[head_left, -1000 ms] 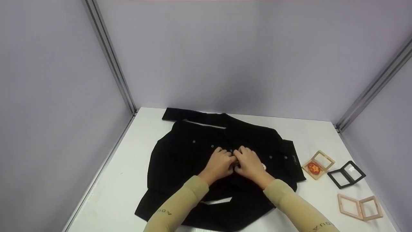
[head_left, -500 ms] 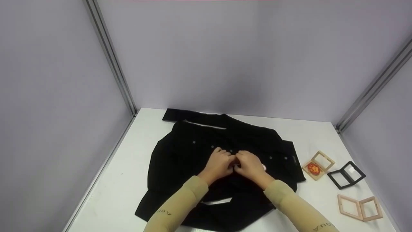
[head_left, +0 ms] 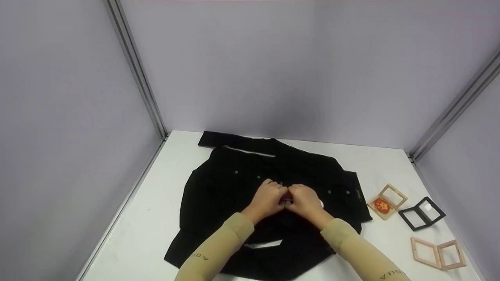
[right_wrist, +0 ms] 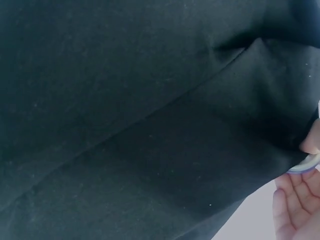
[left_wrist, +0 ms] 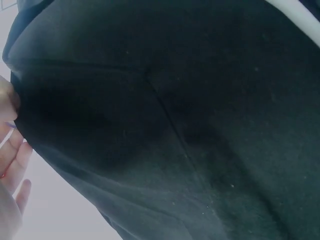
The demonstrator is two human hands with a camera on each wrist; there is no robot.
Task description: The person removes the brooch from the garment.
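A black jacket (head_left: 222, 195) with several round metal buttons lies spread out. Over its middle my left hand (head_left: 268, 198) and right hand (head_left: 306, 202) meet, fingertips together and fingers curled. A small round thing with a pale, blue-edged rim (right_wrist: 302, 165) shows between the right thumb and fingers in the right wrist view; its kind is hidden by the hands. In the left wrist view, the left hand (left_wrist: 10, 150) has its thumb at the edge of the black cloth, pinching it. A small white thing (head_left: 322, 204) peeks out beside the right hand.
Three small hinged frames stand open at the right of the white table (head_left: 148, 218): a wooden one (head_left: 393, 190) holding a red and orange star disc, a black one (head_left: 422, 213), and a pale wooden one (head_left: 438, 253). Grey walls (head_left: 273, 70) rise behind and at both sides.
The right hand's fingers have drawn slightly down and curled more against the left hand's fingertips. The left hand stays nearly still, and the jacket lies as before.
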